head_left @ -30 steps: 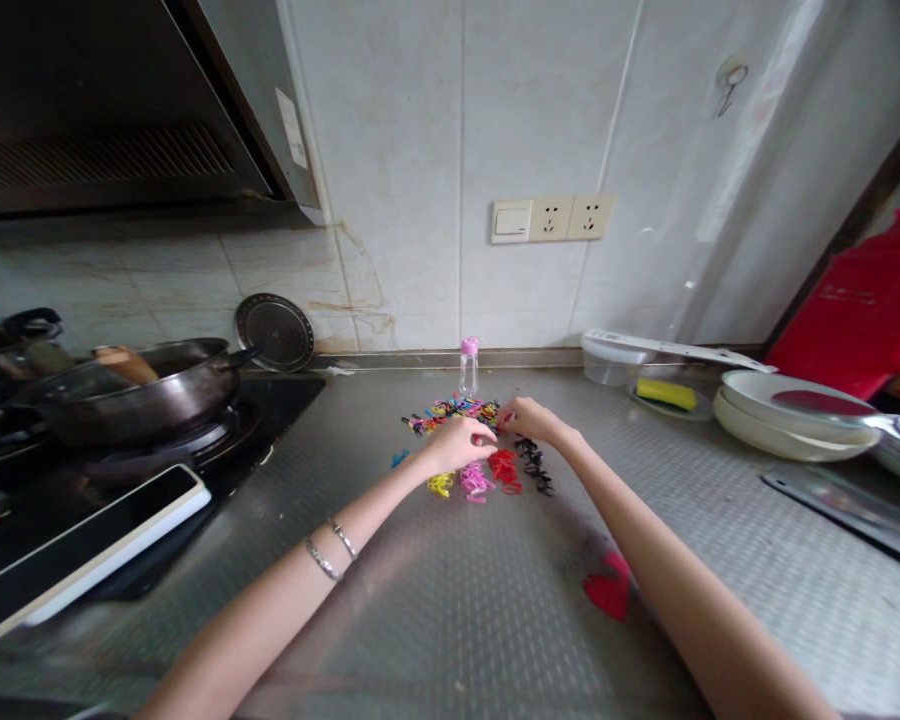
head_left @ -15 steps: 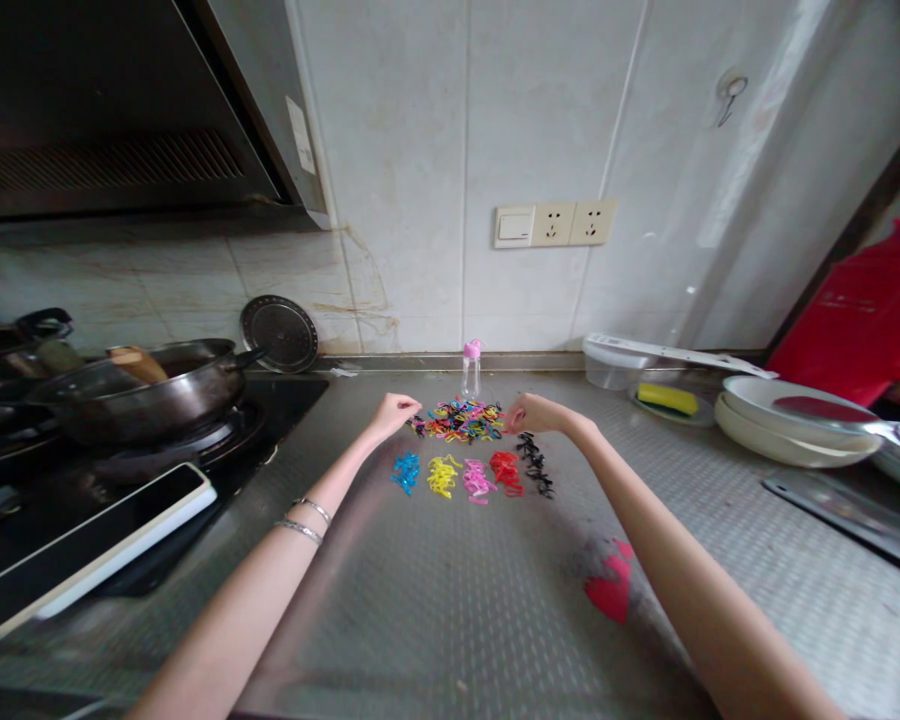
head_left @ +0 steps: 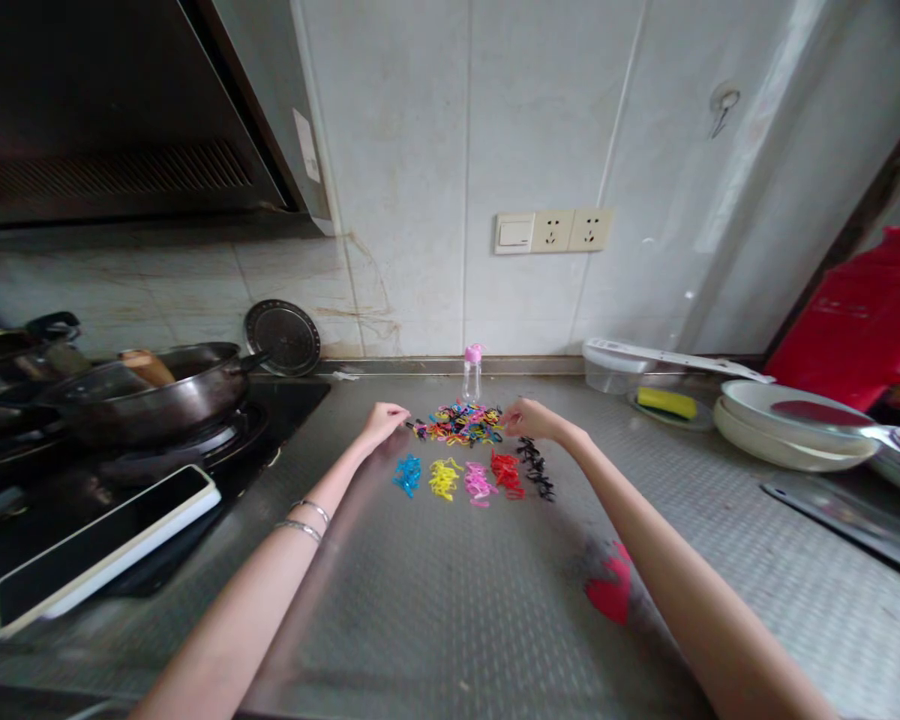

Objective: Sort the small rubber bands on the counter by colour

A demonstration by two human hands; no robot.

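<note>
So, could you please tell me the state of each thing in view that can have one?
Mixed heap: unsorted.
Blue pile: sorted.
Yellow pile: sorted.
Pink pile: sorted.
Red pile: sorted.
Black pile: sorted.
Left hand: at the heap's left edge, grip unclear.
Right hand: at its right edge, grip unclear.
Bottle: upright, capped.
Phone: face up, screen dark.
Pan: on the stove.
</note>
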